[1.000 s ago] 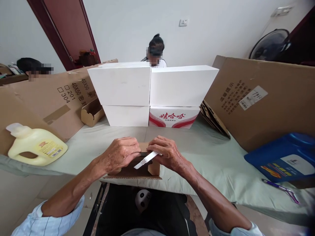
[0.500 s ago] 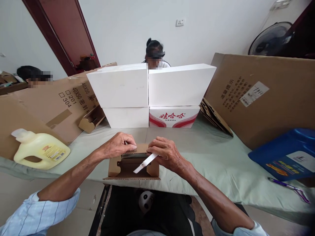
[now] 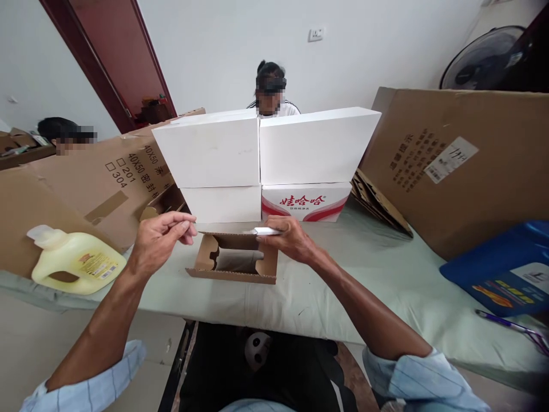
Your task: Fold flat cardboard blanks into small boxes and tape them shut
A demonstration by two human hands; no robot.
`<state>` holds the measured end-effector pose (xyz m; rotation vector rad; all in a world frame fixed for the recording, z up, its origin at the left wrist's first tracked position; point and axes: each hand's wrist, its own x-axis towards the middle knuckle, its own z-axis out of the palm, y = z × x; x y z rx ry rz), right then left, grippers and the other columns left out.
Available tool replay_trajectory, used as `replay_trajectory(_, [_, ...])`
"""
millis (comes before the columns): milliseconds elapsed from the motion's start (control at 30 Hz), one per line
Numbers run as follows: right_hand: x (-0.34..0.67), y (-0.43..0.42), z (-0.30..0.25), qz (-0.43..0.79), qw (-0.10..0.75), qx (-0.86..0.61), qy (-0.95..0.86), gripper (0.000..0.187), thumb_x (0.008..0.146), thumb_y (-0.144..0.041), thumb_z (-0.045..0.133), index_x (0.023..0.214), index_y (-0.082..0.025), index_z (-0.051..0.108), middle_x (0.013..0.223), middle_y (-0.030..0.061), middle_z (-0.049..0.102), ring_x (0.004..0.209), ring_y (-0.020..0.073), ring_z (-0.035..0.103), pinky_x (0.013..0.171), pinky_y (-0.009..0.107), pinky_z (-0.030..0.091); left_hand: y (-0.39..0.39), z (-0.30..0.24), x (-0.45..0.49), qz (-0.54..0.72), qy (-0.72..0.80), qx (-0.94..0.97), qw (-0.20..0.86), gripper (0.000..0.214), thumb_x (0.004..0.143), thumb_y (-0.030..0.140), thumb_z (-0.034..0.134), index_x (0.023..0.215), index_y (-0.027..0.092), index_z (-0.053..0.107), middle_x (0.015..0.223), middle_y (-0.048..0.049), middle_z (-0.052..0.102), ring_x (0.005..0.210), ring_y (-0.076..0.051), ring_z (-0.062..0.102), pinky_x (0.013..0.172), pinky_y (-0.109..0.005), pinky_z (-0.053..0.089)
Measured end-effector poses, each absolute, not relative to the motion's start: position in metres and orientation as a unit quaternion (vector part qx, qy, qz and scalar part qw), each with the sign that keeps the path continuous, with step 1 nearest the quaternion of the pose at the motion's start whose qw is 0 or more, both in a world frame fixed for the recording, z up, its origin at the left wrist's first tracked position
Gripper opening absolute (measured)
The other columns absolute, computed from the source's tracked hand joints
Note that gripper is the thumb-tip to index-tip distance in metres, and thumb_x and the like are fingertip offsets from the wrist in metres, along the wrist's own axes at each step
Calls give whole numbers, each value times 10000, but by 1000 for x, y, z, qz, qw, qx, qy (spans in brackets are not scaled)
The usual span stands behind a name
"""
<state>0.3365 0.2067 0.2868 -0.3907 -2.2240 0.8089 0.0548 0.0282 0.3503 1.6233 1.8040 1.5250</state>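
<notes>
A small open cardboard box (image 3: pixel 234 276) lies on the cloth-covered table in front of me. A greyish surface shows inside it, between its notched end flaps. My right hand (image 3: pixel 289 237) is closed around a white utility knife (image 3: pixel 268 231) at the box's far right corner. The knife lies nearly level and points left; its tip is blurred. Off the box's far left corner, my left hand (image 3: pixel 160 237) hovers with loosely bent fingers and nothing visible in them.
White boxes (image 3: pixel 206 151) stand stacked behind, with a red-marked box (image 3: pixel 306 201) at lower right. Large cardboard sheets (image 3: pixel 463 166) flank the table. A yellow bottle (image 3: pixel 81 263) is left; a blue jug (image 3: pixel 501 269) and purple pen (image 3: pixel 506 323) are right. A person (image 3: pixel 270 86) sits opposite.
The cardboard box has moved away from me across the table. My left hand has let go of its far edge and shifted left. The knife has swung from slanting toward me to nearly level.
</notes>
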Motion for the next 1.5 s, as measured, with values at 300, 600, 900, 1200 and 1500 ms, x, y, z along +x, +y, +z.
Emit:
replay_trajectory(300, [312,268,291,419,310,-244,-818,498,743,-656,839,699,-178,706,635,-20,531,641,129,439,598,282,292,0,304,74,467,646,597,90,285,1022,395,598,998,201,805,653,22,618,580,-135,581,566,-248,491])
replay_trajectory(600, [314,287,283,436,325,-254,-800,611,715,-754,817,659,-189,592,642,-33,446,647,118,390,608,283,256,17,270,71,484,676,525,184,385,1052,555,555,1012,218,735,651,40,526,629,-175,564,622,-284,480])
replay_trajectory(900, [350,262,266,411,418,-281,-760,510,829,-686,780,776,-195,652,749,-5,502,722,152,423,656,302,312,-27,262,57,501,624,550,239,380,1033,547,645,988,211,815,718,-14,611,650,-179,633,670,-321,576])
replay_trajectory(1200, [409,237,207,367,490,-404,-679,443,885,-637,708,779,-207,695,717,15,522,696,172,425,631,309,339,-155,144,-20,254,866,342,263,630,731,839,672,894,251,831,650,-70,720,574,-350,733,507,-466,616])
replay_trajectory(1500, [430,226,180,372,456,-458,-666,449,833,-623,731,881,-183,801,690,24,571,653,174,465,595,310,365,-197,113,-50,182,898,360,175,388,621,436,585,861,284,848,954,-108,883,1055,-452,835,960,-561,663])
